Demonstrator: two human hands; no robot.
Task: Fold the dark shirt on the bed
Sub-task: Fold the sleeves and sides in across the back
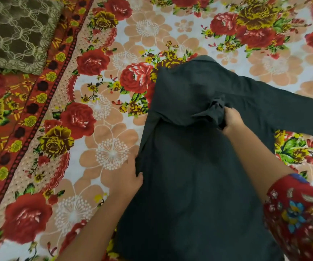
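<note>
The dark grey shirt (189, 176) lies spread on the floral bed sheet (104, 129), collar at the far end and one long sleeve stretched out to the right. Its left side is folded over the body. My left hand (127, 176) grips the shirt's left edge about halfway down, fingers tucked under the cloth. My right hand (230, 119) pinches a bunched fold of fabric near the middle of the chest, where the cloth puckers.
A brown cushion (14, 32) with a pale lattice pattern lies at the far left corner of the bed. The sheet's red border (20, 132) runs diagonally along the left. My right arm wears a red flowered sleeve (298, 219).
</note>
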